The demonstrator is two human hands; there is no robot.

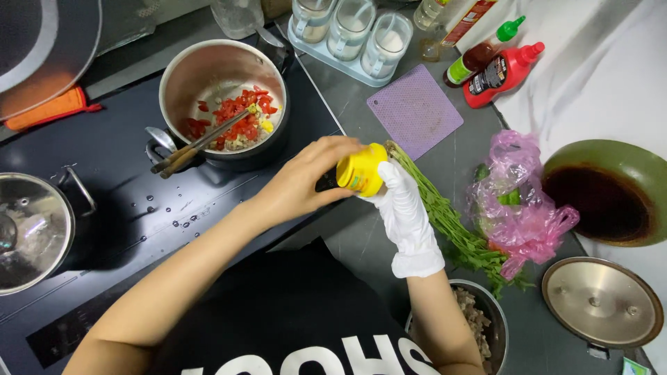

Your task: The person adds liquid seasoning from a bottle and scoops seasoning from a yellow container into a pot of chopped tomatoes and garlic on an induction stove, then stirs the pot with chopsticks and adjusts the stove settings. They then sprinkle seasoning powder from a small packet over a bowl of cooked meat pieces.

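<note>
My left hand, bare, wraps around a small yellow jar held over the counter's edge beside the black cooktop. My right hand, in a white glove, grips the same jar from the other side, at its top end. A steel pot on the cooktop, up and left of the jar, holds chopped red pieces, yellow bits and mince, with a pair of chopsticks resting across its rim.
A lidded steel pot sits at left. Green stalks and a pink bag lie right of my hands. Also present: a purple mat, seasoning jars, sauce bottles, a green pan, a lid, a bowl of mince.
</note>
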